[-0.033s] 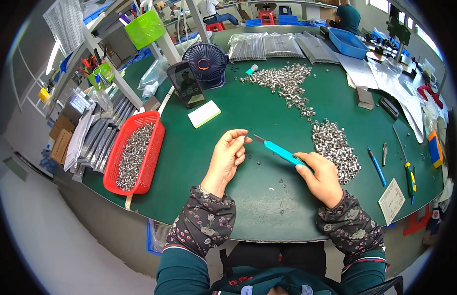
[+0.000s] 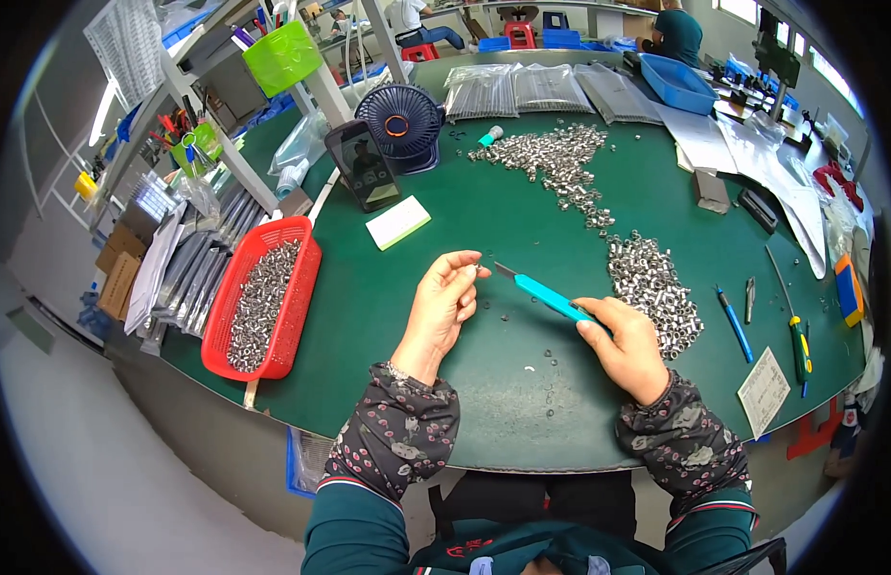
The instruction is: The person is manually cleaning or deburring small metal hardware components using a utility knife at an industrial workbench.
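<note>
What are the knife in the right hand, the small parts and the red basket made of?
Utility knife: turquoise body, likely plastic, matte; grey metal blade. Small parts: silvery, glinting, probably metal. Red basket: glossy slotted walls, looks like moulded plastic.

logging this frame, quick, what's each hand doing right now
Left hand: fingers pinched shut on a small metal part at the fingertips.
Right hand: closed around a turquoise utility knife, blade pointing toward the left hand.

red basket (image 2: 306,287), desk fan (image 2: 399,125), phone (image 2: 363,165)
</note>
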The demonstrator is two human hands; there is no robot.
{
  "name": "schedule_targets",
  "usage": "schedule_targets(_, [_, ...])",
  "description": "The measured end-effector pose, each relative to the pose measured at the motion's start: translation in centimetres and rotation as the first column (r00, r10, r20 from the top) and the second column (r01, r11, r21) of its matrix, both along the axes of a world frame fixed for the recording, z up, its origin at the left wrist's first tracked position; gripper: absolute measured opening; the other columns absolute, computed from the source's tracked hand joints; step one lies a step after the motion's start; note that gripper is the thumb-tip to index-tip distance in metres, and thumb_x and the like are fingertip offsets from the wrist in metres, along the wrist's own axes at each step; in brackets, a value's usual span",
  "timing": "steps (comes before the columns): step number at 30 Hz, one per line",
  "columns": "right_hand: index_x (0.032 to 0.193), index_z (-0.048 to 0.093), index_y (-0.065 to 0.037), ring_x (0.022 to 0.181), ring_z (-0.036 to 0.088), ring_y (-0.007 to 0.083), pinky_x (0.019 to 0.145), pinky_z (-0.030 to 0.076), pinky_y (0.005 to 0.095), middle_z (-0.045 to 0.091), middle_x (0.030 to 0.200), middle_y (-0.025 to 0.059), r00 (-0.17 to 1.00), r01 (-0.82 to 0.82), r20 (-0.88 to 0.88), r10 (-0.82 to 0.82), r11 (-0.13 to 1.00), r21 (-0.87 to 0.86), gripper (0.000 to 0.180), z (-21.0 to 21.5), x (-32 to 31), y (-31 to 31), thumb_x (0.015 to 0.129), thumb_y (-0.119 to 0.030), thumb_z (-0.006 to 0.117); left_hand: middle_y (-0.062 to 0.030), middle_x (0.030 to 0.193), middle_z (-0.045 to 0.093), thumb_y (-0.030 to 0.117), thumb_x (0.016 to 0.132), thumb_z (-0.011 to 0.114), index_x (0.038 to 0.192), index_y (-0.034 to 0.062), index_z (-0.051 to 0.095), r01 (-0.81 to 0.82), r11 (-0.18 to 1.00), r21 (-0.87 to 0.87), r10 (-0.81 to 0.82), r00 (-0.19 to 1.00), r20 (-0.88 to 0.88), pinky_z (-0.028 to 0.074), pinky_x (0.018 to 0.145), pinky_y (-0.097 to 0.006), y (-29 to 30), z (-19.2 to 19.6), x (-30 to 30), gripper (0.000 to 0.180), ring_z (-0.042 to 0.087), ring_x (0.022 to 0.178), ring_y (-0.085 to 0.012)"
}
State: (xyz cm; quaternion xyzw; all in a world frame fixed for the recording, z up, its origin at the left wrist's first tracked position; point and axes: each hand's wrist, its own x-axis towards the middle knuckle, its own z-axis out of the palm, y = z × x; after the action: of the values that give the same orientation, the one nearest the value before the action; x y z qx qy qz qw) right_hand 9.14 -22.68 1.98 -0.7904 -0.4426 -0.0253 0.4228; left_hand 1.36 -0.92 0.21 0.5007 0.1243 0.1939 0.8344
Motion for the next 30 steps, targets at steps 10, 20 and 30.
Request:
schedule_targets(10, [0.092, 0.058, -0.003, 0.065, 0.055, 0.0281, 0.058, 0.043, 0.0332, 0.057, 0.074, 0.0129, 0.980, -0.073, -0.183, 0.074, 0.997, 0.012, 0.023, -0.35, 0.52, -0.09, 0.076, -0.018, 0.053, -0.0040, 0.080, 0.051, 0.005, 0.079, 0.053, 0.095, 0.0003, 0.051, 0.033, 0.998, 0.044, -0.033, 0.999, -0.012, 0.027, 0.038, -0.014, 0.26, -0.11, -0.02, 0.016, 0.033, 0.049, -0.0020])
schedule_targets(20, [0.092, 0.058, -0.004, 0.068, 0.056, 0.0284, 0.060, 0.043, 0.0346, 0.057, 0.075, 0.0125, 0.978, -0.093, -0.186, 0.089, 0.996, -0.013, 0.022, -0.16, 0.43, -0.06, 0.077, -0.019, 0.052, -0.0004, 0.074, 0.048, 0.009, 0.079, 0.055, 0.092, 0.0014, 0.052, 0.023, 0.986, 0.166, -0.021, 1.000, -0.011, 0.028, 0.039, -0.014, 0.09, -0.25, 0.07, 0.015, 0.033, 0.049, -0.0019])
schedule_targets(30, [0.092, 0.058, -0.001, 0.069, 0.057, 0.0273, 0.061, 0.043, 0.0328, 0.058, 0.077, 0.0155, 0.942, -0.121, -0.315, 0.115, 0.993, -0.001, 0.023, 0.28, 0.38, -0.19, 0.077, -0.017, 0.052, 0.0043, 0.066, 0.042, 0.010, 0.079, 0.056, 0.091, 0.0029, 0.053, 0.000, 0.967, 0.256, -0.004, 1.000, 0.013, 0.026, 0.039, -0.015, -0.16, -0.13, 0.07, 0.014, 0.031, 0.048, -0.0006])
